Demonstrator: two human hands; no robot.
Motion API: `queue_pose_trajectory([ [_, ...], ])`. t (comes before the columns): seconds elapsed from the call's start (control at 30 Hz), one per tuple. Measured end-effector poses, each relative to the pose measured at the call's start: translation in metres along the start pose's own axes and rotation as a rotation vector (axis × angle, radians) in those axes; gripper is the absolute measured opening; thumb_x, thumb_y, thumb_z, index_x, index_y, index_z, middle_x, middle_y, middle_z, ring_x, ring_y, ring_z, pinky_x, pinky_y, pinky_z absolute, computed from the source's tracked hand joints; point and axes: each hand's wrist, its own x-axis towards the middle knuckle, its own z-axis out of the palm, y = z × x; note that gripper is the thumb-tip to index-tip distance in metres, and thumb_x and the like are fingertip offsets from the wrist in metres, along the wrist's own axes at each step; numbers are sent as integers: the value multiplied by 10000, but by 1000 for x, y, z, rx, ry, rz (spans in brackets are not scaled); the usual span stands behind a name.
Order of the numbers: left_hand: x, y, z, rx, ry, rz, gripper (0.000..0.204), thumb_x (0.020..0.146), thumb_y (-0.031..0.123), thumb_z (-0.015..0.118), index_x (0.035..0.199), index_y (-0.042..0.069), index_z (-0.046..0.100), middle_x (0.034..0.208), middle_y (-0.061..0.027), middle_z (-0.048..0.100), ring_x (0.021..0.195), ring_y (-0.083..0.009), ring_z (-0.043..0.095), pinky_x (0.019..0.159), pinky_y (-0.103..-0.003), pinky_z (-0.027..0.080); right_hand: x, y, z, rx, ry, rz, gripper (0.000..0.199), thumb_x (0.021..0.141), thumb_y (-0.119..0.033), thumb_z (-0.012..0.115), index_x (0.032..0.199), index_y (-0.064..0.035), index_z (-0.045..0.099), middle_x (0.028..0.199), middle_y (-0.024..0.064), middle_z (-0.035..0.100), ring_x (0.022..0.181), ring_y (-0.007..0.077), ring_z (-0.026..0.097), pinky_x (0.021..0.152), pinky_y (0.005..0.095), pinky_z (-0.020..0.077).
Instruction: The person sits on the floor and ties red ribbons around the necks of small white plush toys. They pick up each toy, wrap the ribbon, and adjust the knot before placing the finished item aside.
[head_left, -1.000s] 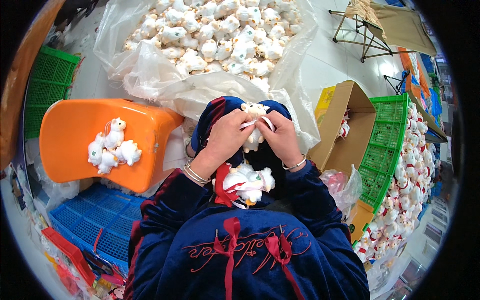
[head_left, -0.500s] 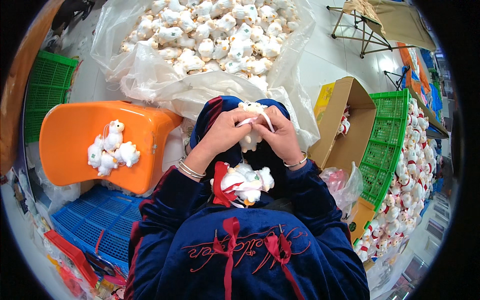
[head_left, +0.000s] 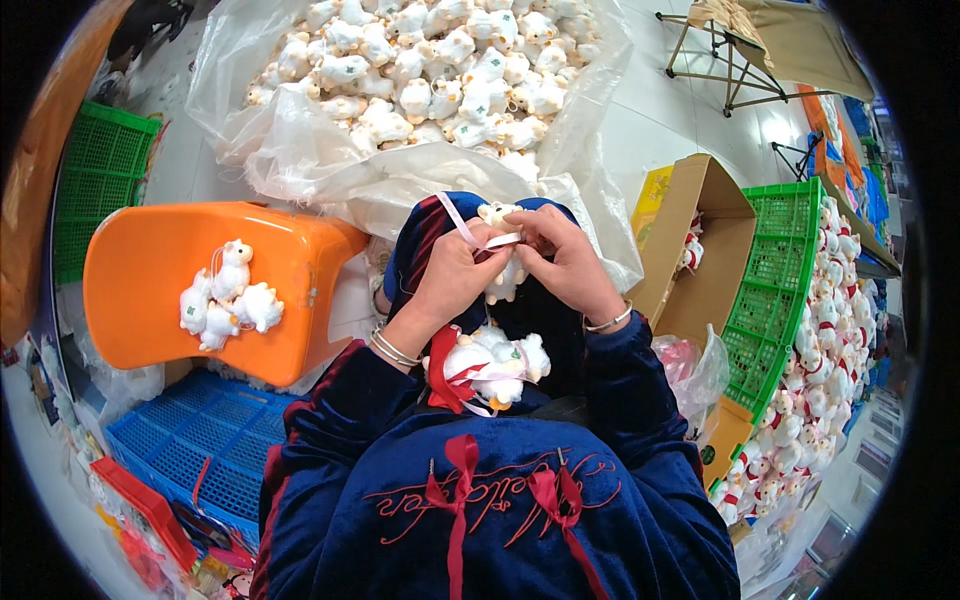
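My left hand [head_left: 455, 272] and my right hand [head_left: 565, 258] meet over my lap around a small white plush animal [head_left: 503, 277]. A pale pink ribbon [head_left: 462, 224] runs from the left fingers up and to the left, and the right fingers pinch its other end at the toy. The toy's head [head_left: 494, 212] peeks out above the fingers. A few more white plush toys [head_left: 495, 357] with pink ribbons lie in my lap against a red cloth piece.
A large clear plastic bag [head_left: 300, 160] full of white plush toys lies ahead. An orange stool [head_left: 150, 270] at my left bears several plush toys [head_left: 225, 298]. A cardboard box [head_left: 700, 250] and a green crate [head_left: 775, 260] stand right; a blue crate [head_left: 190, 450] lies lower left.
The pink ribbon has been drawn out to the upper left by my left hand. The toy stays between both hands over my lap.
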Motion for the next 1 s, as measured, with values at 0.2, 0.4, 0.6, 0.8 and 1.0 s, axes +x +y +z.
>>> queue_pose_trajectory([
  [0.2,-4,-4,3,6,47,66,138,906,42,721,1038,4,707,948,-83,642,833,-173,627,737,-292,490,9,11,1,77,-3,113,88,944,-79,705,998,-13,684,831,23,652,743,96,608,655,252,496],
  [0.4,-5,-7,7,168,141,308,122,872,32,733,986,19,692,1023,-130,649,866,-282,675,775,-342,554,7,12,5,560,126,281,130,970,-119,716,946,-8,653,832,29,678,731,86,626,647,231,505],
  [0.6,-4,-7,12,150,190,408,147,863,-3,710,999,5,657,973,-147,651,903,-315,694,748,-363,562,1,3,-2,637,84,266,124,974,-124,713,990,-8,671,846,33,690,749,88,624,687,225,508],
  [0.8,-5,-7,12,71,162,236,126,876,-15,704,977,10,633,921,-131,656,816,-268,697,699,-334,552,-12,5,-17,637,-2,332,156,999,-151,670,936,-11,698,888,54,701,764,105,622,739,228,495],
  [1.0,-3,-11,14,78,204,203,109,907,-1,710,975,6,625,895,-119,659,782,-237,690,694,-324,548,-17,12,-25,603,-108,492,144,958,-140,721,1018,-10,738,935,70,741,816,97,649,743,234,516],
])
